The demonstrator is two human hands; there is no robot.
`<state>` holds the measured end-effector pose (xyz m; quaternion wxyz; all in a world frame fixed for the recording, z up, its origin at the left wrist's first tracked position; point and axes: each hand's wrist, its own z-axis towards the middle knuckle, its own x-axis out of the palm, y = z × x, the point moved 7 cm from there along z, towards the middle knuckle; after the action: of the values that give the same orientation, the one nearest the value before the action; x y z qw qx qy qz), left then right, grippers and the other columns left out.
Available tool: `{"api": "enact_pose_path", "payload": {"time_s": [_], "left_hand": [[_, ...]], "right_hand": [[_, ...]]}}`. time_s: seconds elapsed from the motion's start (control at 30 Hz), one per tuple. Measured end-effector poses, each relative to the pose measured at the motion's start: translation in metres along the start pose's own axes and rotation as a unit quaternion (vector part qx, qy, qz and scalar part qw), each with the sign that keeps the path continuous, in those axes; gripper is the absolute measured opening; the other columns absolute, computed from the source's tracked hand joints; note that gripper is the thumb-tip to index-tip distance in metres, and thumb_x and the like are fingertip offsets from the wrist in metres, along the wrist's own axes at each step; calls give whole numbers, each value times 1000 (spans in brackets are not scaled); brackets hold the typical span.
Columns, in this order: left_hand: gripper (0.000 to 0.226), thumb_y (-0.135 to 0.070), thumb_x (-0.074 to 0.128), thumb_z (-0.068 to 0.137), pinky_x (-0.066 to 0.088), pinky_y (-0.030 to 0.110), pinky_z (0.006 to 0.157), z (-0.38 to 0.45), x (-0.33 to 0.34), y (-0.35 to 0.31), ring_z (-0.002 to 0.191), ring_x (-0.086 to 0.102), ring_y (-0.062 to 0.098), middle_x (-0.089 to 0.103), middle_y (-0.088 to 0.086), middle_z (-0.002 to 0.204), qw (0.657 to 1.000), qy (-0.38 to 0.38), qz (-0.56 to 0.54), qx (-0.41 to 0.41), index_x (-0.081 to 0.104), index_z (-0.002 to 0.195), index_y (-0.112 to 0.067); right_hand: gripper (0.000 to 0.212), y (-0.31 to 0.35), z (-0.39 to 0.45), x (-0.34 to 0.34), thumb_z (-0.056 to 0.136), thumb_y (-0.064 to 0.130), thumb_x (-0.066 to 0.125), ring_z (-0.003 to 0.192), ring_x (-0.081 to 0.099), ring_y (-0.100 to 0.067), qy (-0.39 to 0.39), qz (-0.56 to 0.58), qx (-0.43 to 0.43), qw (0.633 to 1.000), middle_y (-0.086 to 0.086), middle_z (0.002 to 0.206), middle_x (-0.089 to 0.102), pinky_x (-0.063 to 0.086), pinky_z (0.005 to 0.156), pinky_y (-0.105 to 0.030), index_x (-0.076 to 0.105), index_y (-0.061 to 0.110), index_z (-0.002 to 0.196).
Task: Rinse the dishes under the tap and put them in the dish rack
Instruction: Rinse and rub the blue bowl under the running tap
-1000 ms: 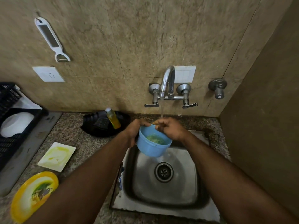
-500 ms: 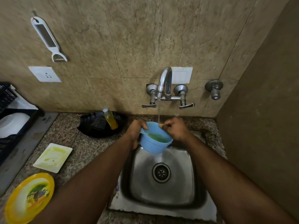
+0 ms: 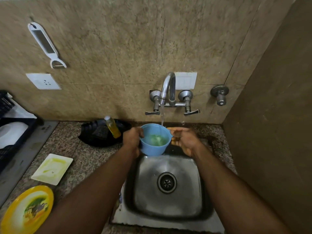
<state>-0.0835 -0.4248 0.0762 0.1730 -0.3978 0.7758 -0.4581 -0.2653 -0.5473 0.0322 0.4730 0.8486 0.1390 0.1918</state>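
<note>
A blue bowl (image 3: 152, 147) with greenish water in it is held over the back edge of the steel sink (image 3: 189, 208). Water runs from the tap (image 3: 167, 86) into the bowl. My left hand (image 3: 131, 140) grips the bowl's left rim, thumb inside. My right hand (image 3: 184, 141) holds the right rim at its small lug. The black dish rack (image 3: 10, 150) at the far left holds a white dish (image 3: 11, 134).
A soiled white square plate (image 3: 52, 168) and a soiled yellow plate (image 3: 27, 209) lie on the granite counter left of the sink. A soap bottle (image 3: 112, 127) stands on a black tray (image 3: 94, 139) behind them. A side wall rises close on the right.
The bowl has moved back and up under the stream. My right hand has slid from over the rim to its right side.
</note>
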Motion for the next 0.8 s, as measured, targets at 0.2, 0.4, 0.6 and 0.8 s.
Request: {"api": "enact_pose_path", "payload": {"time_s": [0.2,0.4,0.6,0.8], "left_hand": [[49,-7,51,42,53,47,74,9,-14,11,82,66,36,69,16,85,997,-22,-53,57,76,84,1],[31,6,45,60,52,35,66,6,-35,14,73,61,32,64,3,63,994,-41,-93,36,68,51,-13],[62,-7,48,51,59,47,79,8,-17,14,90,67,40,71,23,98,996,70,-47,40,70,106,11],[42,-13,63,79,57,53,96,23,14,31,106,70,46,72,30,115,983,184,19,-9,72,116,5]], "right_hand": [[18,3,-1,19,83,14,79,49,52,-19,-169,18,-9,985,-9,62,62,46,44,-26,68,7,72],[9,15,-3,50,89,10,72,64,68,-17,-48,-26,-41,998,-9,78,75,59,61,-33,76,3,90],[31,5,-3,30,90,30,74,56,60,-20,-181,-36,-34,982,-3,61,67,46,49,-26,71,4,72],[18,3,-14,37,91,28,73,87,76,-27,23,-167,26,985,-10,96,78,63,77,-43,75,16,104]]}}
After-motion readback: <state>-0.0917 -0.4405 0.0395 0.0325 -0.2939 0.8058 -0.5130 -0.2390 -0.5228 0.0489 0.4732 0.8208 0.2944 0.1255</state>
